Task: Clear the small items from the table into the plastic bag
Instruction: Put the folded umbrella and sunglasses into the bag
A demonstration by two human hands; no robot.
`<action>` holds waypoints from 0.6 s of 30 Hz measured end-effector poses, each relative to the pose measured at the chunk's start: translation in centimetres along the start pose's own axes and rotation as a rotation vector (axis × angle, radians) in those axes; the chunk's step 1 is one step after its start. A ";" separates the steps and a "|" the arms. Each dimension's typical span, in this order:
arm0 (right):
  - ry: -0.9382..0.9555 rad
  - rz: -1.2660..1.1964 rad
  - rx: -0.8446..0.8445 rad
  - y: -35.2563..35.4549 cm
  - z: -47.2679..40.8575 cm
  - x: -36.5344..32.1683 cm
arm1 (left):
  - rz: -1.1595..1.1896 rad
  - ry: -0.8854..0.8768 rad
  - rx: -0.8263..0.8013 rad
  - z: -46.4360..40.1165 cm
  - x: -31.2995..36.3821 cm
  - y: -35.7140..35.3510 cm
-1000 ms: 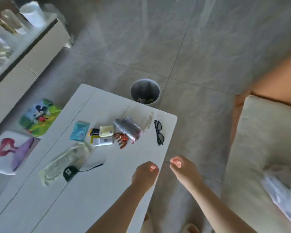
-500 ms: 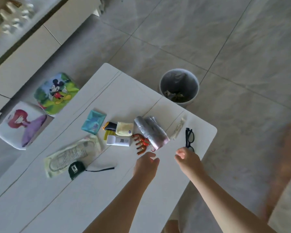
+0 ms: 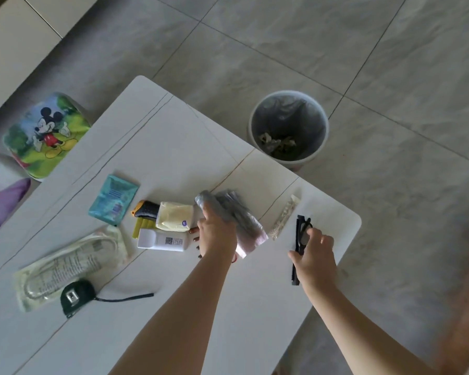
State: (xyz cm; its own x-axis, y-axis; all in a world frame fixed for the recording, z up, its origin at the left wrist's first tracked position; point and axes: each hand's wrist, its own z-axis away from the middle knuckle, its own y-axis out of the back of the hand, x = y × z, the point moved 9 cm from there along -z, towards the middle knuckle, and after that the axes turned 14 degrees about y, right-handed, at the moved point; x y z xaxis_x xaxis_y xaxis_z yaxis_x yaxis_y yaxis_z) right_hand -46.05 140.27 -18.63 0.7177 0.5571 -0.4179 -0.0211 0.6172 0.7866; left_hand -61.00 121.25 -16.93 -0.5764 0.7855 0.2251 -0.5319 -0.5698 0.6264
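On the white table (image 3: 173,136) my left hand (image 3: 217,234) grips a rolled grey plastic bag (image 3: 244,223) and lifts one end. My right hand (image 3: 316,258) hovers with loosely curled fingers over black glasses (image 3: 301,226); I cannot tell whether it touches them. Small items lie left of the bag: a yellow packet (image 3: 173,216), a white tube (image 3: 163,240), a black and orange tool (image 3: 146,208), a teal packet (image 3: 113,197), a clear pouch (image 3: 71,261) and a black tape measure (image 3: 75,296). A narrow sachet (image 3: 284,217) lies between bag and glasses. An orange hair claw (image 3: 194,230) is mostly hidden under my left hand.
A white waste bin (image 3: 289,128) with a dark liner stands on the tiled floor beyond the table's far corner. Two cartoon-printed stools, one with a mouse (image 3: 45,133) and one purple (image 3: 0,193), sit left of the table. The table's right edge runs close to my right hand.
Both hands moved forward over the table. My left hand took hold of the plastic bag and my right hand came over the glasses. The view tilted down toward the table.
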 end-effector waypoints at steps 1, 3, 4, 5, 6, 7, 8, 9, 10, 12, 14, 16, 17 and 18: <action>-0.009 -0.043 0.024 0.0 -0.2 0.2 | -0.008 0.006 0.004 -0.2 0.0 -0.2; -0.039 -0.181 0.057 -0.1 -0.8 0.4 | 0.001 0.010 0.008 -0.3 0.1 -0.5; -0.051 -0.262 0.076 -0.1 -1.1 0.4 | 0.018 0.014 0.007 -0.3 0.2 -0.5; -0.067 -0.335 0.094 0.1 -1.4 0.3 | 0.037 0.017 0.009 -0.3 0.3 -0.5; -0.084 -0.399 0.109 0.4 -1.8 0.1 | 0.045 0.025 0.006 -0.3 0.5 -0.5; -0.103 -0.447 0.113 0.7 -2.2 -0.1 | 0.036 0.036 -0.001 -0.4 0.5 -0.6; -0.108 -0.480 0.112 0.8 -2.7 -0.4 | 0.011 0.048 -0.013 -0.5 0.6 -0.9; -0.103 -0.499 0.100 1.0 -3.2 -0.9 | -0.024 0.058 -0.024 -0.5 0.7 -1.2; -0.094 -0.505 0.090 1.0 -3.6 -1.3 | -0.069 0.067 -0.028 -0.5 0.6 -1.5; -0.065 -0.469 0.095 0.9 -4.4 -2.3 | -0.180 0.065 -0.030 -0.4 0.4 -2.3; -0.013 -0.363 0.107 0.7 -4.9 -3.1 | -0.267 0.039 -0.020 -0.1 0.3 -3.0; 0.007 -0.239 0.072 0.2 -5.1 -3.7 | -0.287 0.013 -0.018 0.4 0.3 -3.4; 0.011 -0.170 0.050 0.0 -5.1 -3.8 | -0.284 0.003 -0.011 0.6 0.2 -3.5; 0.018 -0.103 0.039 0.0 -5.1 -4.0 | -0.285 -0.012 0.000 0.7 0.1 -3.6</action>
State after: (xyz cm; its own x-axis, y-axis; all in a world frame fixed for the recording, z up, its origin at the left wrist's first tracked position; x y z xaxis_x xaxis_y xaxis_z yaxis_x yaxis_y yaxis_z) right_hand -52.47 140.88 -19.32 0.7020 0.5020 -0.5051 0.0792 0.6499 0.7559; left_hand -58.73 123.57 -18.57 -0.3964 0.9168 0.0488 -0.6714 -0.3257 0.6657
